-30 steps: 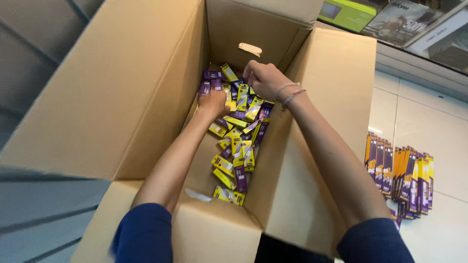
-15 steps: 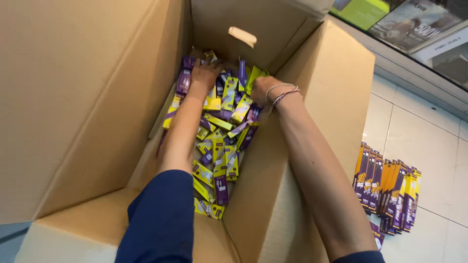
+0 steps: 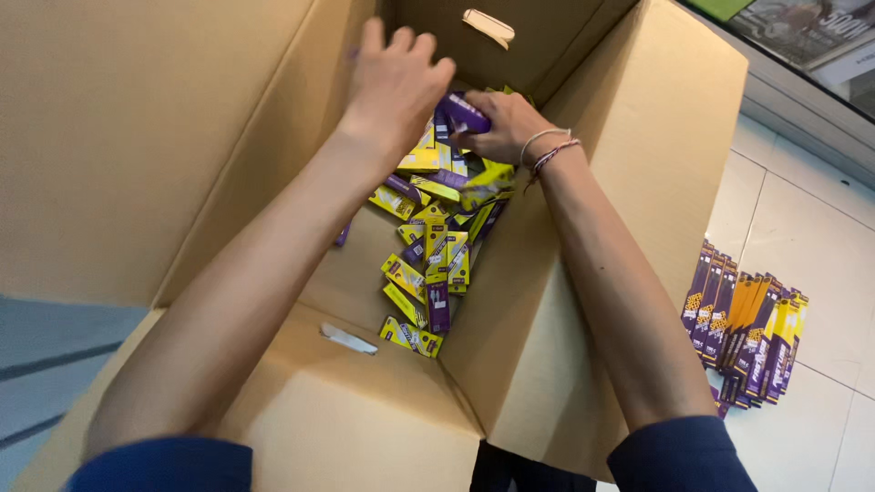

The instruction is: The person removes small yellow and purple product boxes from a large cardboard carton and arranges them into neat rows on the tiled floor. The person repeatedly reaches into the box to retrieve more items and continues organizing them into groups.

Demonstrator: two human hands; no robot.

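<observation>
Both arms reach down into a large cardboard box point(image 3: 638, 164) that stands open on a tiled floor point(image 3: 820, 246). The right hand point(image 3: 501, 123) sits low against the far end of the box, its fingers point(image 3: 474, 141) curled around a purple packet point(image 3: 463, 114) at the top of the pile; the packet lies across the fingertips, tilted, with its near end showing between the two hands. The left hand point(image 3: 394, 87) hovers just beside it, back toward the camera, its fingers point(image 3: 401, 41) held loosely together and slightly bent. Its palm faces down onto the pile, so whether it grips anything cannot be told. Under both hands lies a heap of small yellow and purple packets point(image 3: 428, 264), strewn along the box bottom toward the near wall. A thin cord bracelet point(image 3: 547, 150) circles the right wrist. Outside the box, to the right, a row of similar packets point(image 3: 747, 333) stands upright on the floor, well apart from the hands.
</observation>
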